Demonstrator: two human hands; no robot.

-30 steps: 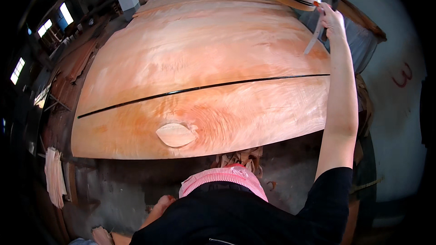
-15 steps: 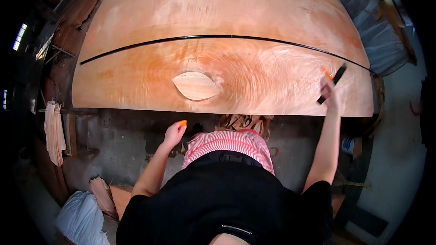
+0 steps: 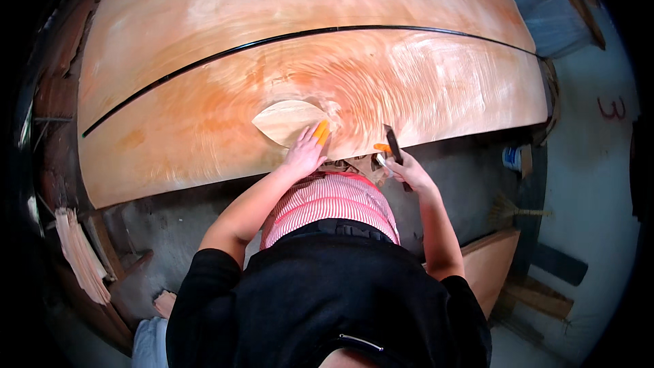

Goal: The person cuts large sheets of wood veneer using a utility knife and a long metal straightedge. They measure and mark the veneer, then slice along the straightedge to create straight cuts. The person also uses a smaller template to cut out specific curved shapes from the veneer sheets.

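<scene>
Leaf-shaped veneer patch (image 3: 285,121) under left hand (image 3: 304,153), right hand (image 3: 407,172) nearby

2 veneer sheets (image 3: 204,41), 1 leaf-shaped patch (image 3: 285,121) — 1 dark tool (image 3: 394,146).

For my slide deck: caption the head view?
Left hand presses leaf-shaped patch onto veneer sheet; right hand holds tool.

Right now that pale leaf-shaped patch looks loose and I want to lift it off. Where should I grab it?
Probably by the leaf-shaped patch's pointed left tip, coming from the left. It lies flat on the veneer sheet, so only an edge can be pinched, and the left hand presses on its right end.
</scene>
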